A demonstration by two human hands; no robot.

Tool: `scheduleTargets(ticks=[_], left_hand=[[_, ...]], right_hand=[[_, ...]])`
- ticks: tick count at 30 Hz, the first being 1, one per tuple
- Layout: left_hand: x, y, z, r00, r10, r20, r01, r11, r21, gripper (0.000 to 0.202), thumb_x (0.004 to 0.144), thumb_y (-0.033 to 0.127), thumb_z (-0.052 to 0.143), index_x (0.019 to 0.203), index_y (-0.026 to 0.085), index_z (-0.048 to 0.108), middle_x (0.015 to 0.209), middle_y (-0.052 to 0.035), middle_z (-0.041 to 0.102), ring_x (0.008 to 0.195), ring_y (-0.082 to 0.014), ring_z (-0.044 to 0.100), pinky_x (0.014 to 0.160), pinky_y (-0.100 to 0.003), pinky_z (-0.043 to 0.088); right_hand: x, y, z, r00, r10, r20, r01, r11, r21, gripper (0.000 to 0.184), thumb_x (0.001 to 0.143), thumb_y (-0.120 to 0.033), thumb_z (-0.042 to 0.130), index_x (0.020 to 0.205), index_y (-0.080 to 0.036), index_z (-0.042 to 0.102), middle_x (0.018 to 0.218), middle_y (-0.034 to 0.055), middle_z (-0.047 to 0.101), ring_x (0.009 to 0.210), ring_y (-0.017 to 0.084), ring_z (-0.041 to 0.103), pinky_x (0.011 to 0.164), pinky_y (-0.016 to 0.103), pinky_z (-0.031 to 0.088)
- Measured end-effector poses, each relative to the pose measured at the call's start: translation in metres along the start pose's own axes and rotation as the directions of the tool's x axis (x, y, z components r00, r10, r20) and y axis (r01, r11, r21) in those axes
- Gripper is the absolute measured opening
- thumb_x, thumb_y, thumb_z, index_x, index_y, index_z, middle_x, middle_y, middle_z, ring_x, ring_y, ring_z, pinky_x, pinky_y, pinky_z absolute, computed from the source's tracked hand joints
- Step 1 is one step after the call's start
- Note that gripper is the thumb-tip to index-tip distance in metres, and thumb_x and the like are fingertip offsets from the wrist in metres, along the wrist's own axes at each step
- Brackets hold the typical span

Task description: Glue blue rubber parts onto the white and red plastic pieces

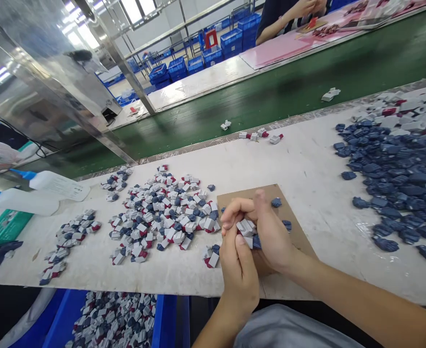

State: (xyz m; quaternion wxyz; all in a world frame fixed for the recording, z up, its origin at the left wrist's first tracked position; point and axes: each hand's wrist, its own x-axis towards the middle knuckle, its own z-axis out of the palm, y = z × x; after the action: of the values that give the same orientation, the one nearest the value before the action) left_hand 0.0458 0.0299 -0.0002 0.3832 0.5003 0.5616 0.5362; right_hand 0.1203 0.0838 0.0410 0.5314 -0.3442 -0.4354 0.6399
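Observation:
My left hand [238, 270] is closed, thumb and fingers pressed around a small white plastic part [247, 228] with a dark blue piece [257, 241] at its lower right. My right hand [273, 237] curls round the same part from the far side, its thumb raised; the palm hides some of the grip. Both hands are over a brown cardboard sheet [296, 241], where a few dark blue pieces [276, 202] lie. Just left of my hands sits a small cluster of white, blue and red parts [212, 256].
A big pile of white, blue and red parts [162, 212] spreads left; loose dark blue pieces [404, 179] heap up right. Two white bottles [59, 186] and a green basket [6, 229] stand far left. A blue bin [158, 319] is below. Behind runs a green conveyor belt [281, 96]; a co-worker's arm [281, 21] shows beyond.

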Motion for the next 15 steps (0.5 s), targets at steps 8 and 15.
scheduleTargets(ticks=[8,15], left_hand=[[0.0,-0.032,-0.046,0.913,0.406,-0.045,-0.326,0.791,0.517,0.042,0.097,0.017,0.04,0.134,0.025,0.056,0.117,-0.0131,0.065,0.104,-0.0226,0.062,0.087,-0.034,0.049],[-0.006,-0.043,-0.082,0.912,0.351,0.211,-0.321,0.294,0.9,0.034,0.094,0.027,0.05,0.125,0.018,0.06,0.122,-0.0161,0.055,0.12,-0.0308,0.049,0.102,-0.049,0.037]], right_hand=[[-0.002,-0.018,-0.048,0.976,-0.037,-0.217,0.046,0.998,0.038,0.053,0.086,-0.071,0.046,0.086,-0.029,0.078,0.092,0.0054,0.073,0.094,0.025,0.066,0.089,0.035,0.052],[-0.018,-0.01,-0.101,0.874,0.018,-0.485,-0.04,0.999,-0.036,0.046,0.089,-0.063,0.048,0.08,-0.03,0.078,0.092,0.0127,0.07,0.091,0.028,0.065,0.091,0.039,0.05]])
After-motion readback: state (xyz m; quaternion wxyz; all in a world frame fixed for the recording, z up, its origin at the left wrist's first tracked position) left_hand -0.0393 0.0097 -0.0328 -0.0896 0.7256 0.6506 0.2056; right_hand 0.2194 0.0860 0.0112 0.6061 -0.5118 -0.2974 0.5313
